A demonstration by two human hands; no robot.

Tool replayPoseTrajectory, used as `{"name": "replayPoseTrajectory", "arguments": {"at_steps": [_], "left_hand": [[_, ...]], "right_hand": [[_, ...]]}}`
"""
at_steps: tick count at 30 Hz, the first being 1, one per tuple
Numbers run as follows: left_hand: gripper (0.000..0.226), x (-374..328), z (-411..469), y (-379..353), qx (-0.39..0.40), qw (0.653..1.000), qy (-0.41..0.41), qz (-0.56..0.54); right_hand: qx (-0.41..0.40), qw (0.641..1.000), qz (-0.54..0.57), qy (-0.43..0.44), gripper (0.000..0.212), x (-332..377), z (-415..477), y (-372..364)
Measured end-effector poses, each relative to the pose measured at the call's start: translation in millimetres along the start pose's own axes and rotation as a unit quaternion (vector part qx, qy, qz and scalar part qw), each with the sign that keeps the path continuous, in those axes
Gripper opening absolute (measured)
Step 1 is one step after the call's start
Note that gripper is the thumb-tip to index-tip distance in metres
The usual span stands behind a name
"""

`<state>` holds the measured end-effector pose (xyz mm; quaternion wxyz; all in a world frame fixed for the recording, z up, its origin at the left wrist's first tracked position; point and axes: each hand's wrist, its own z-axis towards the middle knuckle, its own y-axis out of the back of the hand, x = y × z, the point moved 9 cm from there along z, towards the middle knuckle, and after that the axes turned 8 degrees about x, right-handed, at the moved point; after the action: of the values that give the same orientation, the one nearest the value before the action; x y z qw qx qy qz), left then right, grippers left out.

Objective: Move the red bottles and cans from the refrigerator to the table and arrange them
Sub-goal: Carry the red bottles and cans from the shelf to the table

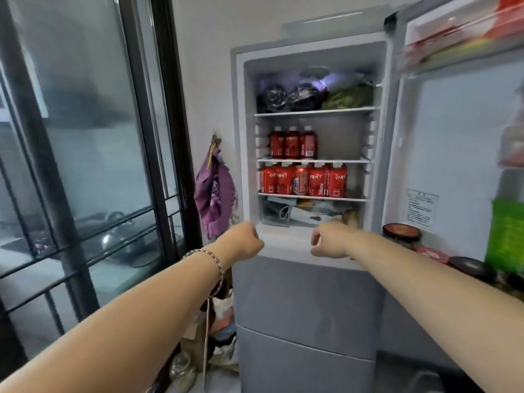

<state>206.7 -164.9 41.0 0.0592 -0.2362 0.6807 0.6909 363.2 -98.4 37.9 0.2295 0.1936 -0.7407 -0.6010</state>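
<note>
The grey refrigerator (306, 293) stands with its upper door (453, 143) swung wide open to the right, the lit compartment exposed. On the middle shelf (340, 160), three red bottles (292, 144) with white caps stand upright in a tight row, touching one another, towards the left side. On the shelf below (354, 198), four more red bottles (318, 181) of the same kind stand upright side by side, two to each side of a single red can (301, 180), also upright. This row runs from the left wall and stops short of the right one.
</note>
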Motion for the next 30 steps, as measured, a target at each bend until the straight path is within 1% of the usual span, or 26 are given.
{"name": "replayPoseTrajectory", "arguments": {"at_steps": [3,10,13,15,18,20,22,24,28,30], "left_hand": [[0.011,-11.3,55.0,14.6,-0.007,1.0,-0.025,-0.007],[0.016,-26.8,203.2,46.6,-0.061,0.995,-0.069,-0.046],[0.008,-35.5,270.4,70.5,-0.097,0.99,-0.083,-0.064],[0.008,-39.4,316.3,89.8,-0.123,0.985,-0.083,-0.086],[0.026,-43.5,371.5,110.7,-0.16,0.973,-0.089,-0.137],[0.034,-49.0,407.3,119.2,-0.177,0.966,-0.108,-0.153],[0.041,-56.5,439.4,122.2,-0.178,0.961,-0.126,-0.168],[0.051,-62.4,471.6,122.1,-0.171,0.962,-0.128,-0.169],[0.073,-67.5,537.2,125.8,-0.164,0.973,-0.087,-0.14],[0.083,-72.1,560.4,134.6,-0.176,0.976,-0.067,-0.11]], "right_hand": [[-0.01,0.999,0.03,-0.022,0.032,-19.9,42.5,20.0],[-0.086,0.995,0.052,-0.022,0.02,-65.0,172.8,70.9],[-0.143,0.988,0.055,-0.022,0.022,-82.9,229.2,115.0],[-0.194,0.978,0.08,-0.019,0.026,-95.9,265.6,149.6],[-0.263,0.953,0.151,-0.025,0.03,-118.1,311.0,187.0],[-0.286,0.94,0.185,-0.035,0.034,-133.6,344.1,200.4],[-0.291,0.933,0.204,-0.054,0.038,-148.5,372.9,206.1],[-0.29,0.93,0.213,-0.072,0.045,-161.1,396.7,209.3],[-0.279,0.931,0.199,-0.129,0.067,-180.7,440.9,216.4],[-0.27,0.939,0.174,-0.126,0.072,-181.9,461.2,226.1]]}}
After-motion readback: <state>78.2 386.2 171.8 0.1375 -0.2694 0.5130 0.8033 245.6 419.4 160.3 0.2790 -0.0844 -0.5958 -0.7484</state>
